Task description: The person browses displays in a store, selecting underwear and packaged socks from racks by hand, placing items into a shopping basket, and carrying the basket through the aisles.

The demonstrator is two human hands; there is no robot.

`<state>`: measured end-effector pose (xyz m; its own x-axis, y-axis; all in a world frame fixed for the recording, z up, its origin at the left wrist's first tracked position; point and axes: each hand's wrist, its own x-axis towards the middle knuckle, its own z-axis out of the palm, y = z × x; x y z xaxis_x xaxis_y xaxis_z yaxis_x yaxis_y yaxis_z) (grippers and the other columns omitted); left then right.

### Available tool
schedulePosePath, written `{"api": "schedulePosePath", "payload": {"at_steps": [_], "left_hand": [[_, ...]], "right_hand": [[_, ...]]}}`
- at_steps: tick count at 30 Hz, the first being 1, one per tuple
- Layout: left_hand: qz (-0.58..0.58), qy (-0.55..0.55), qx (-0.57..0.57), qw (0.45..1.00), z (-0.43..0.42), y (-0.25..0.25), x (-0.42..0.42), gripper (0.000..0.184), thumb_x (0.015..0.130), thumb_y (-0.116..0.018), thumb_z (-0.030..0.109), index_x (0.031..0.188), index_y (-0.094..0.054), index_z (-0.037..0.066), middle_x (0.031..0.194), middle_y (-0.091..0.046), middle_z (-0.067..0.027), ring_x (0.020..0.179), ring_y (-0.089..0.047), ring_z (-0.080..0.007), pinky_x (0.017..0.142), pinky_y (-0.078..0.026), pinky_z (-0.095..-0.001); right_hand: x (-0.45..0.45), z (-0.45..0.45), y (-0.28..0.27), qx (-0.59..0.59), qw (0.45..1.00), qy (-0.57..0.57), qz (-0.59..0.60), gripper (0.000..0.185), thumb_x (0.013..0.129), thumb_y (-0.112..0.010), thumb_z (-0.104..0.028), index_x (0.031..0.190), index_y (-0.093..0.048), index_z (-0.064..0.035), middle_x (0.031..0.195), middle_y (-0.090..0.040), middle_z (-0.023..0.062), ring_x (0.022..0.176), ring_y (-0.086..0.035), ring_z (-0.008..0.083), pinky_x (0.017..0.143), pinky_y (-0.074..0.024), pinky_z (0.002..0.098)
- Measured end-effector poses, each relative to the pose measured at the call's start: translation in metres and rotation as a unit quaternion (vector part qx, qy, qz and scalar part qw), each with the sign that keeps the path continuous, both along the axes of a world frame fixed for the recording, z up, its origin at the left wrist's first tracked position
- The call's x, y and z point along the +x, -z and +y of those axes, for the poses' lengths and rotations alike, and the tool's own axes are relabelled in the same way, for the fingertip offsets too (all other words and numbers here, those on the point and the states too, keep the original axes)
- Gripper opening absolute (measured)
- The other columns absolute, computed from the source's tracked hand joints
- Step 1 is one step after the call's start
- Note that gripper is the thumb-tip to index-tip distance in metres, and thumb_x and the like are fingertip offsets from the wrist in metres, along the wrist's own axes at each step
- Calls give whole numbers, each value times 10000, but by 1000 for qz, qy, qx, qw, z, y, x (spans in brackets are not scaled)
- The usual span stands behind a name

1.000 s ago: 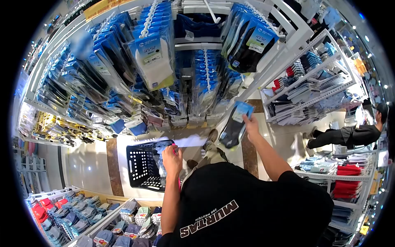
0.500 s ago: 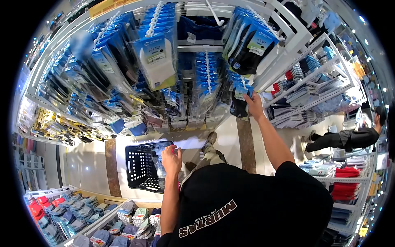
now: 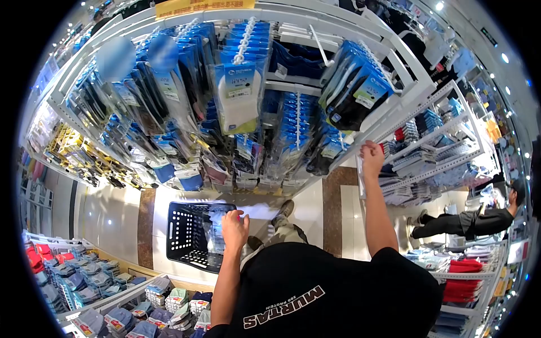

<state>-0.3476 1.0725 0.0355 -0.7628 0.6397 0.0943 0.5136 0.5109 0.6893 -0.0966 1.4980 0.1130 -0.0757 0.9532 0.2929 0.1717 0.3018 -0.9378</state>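
At the far left, small yellow packets (image 3: 70,147) hang in rows, and below them folded garments (image 3: 84,279) lie in stacks, some of them red. To the right of these, a brown stone strip (image 3: 146,228) crosses the pale floor, and just beside it sits the black basket (image 3: 181,253), its sides pierced with holes, a clear-wrapped item (image 3: 216,230) lying inside towards its right wall. The left hand (image 3: 234,226) is over that right wall, fingers partly bent, with a patch of pink (image 3: 239,217) at the fingertips; whether they are closed around anything, I cannot tell. Above, on the white rack, a packet with a white item (image 3: 239,98) faces outwards under a blue header. Next comes the wearer's shoe (image 3: 285,208) on the floor, then the printed black shirt (image 3: 344,293). Farther right on the rack, dark packets with blue headers (image 3: 321,163) hang low near its right end, below a larger black packet (image 3: 358,96). The right hand (image 3: 372,160) is raised just beside these low packets and apart from them, by the rack's end, its fingers loosely bent rather than pressed together. Beyond it, white shelves (image 3: 431,169) hold folded clothes, and another person (image 3: 470,222) in dark clothing stands at the far right
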Motion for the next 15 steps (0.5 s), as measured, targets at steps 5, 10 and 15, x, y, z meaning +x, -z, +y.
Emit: {"api": "schedulePosePath", "payload": {"at_steps": [5, 10, 15], "left_hand": [[18, 5, 3, 1000, -1, 6, -1, 224, 835, -746, 215, 980, -677, 59, 963, -644, -126, 952, -580, -345, 839, -480, -450], [14, -2, -5, 1000, -3, 6, 0, 226, 842, -736, 233, 984, -677, 68, 975, -647, -124, 965, -584, -342, 846, -486, -449], [-10, -22, 2, 1000, -4, 2, 2, 223, 846, -731, 238, 986, -676, 74, 979, -649, -113, 975, -588, -334, 838, -492, -448]], "right_hand": [[-45, -19, -74, 104, 993, -2, 55, 369, 940, -710, -160, 1238, -585, 16, 1015, -679, 92, 911, -649, 162, 804, -522, 287], [-82, -23, -94, 91, 986, -34, 135, 412, 899, -780, -199, 1193, -576, 4, 963, -647, 44, 890, -608, 129, 795, -481, 263], [-103, -33, -105, 14, 985, -91, 146, 237, 910, -771, -211, 906, -579, -71, 761, -514, -55, 687, -471, 43, 622, -397, 223]]}}
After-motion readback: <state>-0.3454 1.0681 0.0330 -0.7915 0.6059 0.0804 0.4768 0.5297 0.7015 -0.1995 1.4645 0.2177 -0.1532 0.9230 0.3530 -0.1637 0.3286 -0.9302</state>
